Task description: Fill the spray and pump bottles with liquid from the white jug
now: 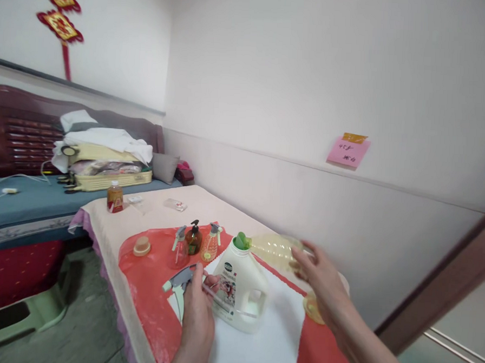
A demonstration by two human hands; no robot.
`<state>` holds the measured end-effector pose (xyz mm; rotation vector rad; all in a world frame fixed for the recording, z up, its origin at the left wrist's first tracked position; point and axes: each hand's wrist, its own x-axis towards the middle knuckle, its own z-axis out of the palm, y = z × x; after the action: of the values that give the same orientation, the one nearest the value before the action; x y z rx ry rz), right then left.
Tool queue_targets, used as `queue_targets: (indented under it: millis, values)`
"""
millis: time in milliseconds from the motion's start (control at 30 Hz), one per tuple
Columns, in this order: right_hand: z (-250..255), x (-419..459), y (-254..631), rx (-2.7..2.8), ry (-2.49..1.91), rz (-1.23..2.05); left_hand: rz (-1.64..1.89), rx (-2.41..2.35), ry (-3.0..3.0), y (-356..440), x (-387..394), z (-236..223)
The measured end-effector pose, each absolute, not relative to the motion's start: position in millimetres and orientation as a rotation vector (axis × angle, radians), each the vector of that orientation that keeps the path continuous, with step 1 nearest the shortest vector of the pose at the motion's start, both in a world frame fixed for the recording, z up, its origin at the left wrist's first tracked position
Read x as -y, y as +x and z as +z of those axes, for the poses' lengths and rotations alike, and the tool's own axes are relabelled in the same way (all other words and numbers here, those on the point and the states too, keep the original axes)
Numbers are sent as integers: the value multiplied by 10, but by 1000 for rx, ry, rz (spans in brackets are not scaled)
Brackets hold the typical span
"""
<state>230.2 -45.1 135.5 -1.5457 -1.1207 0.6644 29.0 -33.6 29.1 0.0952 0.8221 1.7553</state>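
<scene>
My left hand (199, 312) is closed around a grey and pale green trigger sprayer head (179, 280), whose thin clear tube passes in front of a white detergent jug (237, 276). The jug stands upright with its cap off, showing a green pouring neck (241, 241). In my right hand (317, 269) lies a translucent yellowish bottle (273, 249), gripped near its base and tipped almost level. Its mouth meets the jug's green neck; whether liquid flows cannot be made out. Below my right wrist sits a yellow round dish or lid (312, 308), partly covered by the arm.
Beyond the jug stand a clear spray bottle (179, 254), a brown pump bottle (193, 239) and a yellowish spray bottle (210, 247). A small cup-like cap (142, 246) rests on red plastic (151, 285). White paper (276, 313) lies beneath the jug. The wall borders the table's right side.
</scene>
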Motion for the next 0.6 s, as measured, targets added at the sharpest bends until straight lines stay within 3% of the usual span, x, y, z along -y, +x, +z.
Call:
queue_targets:
  millis: [233,333,600]
  values:
    - [82,976,2739,438,-1074,1344,1784,-818,170,394,360,298]
    - [-285,1081,2932,322,-941,1340,1806,-823,176,390,324,268]
    - [-292,1180,2942,530,-1090,1207,1805,-924,263,464,303,290]
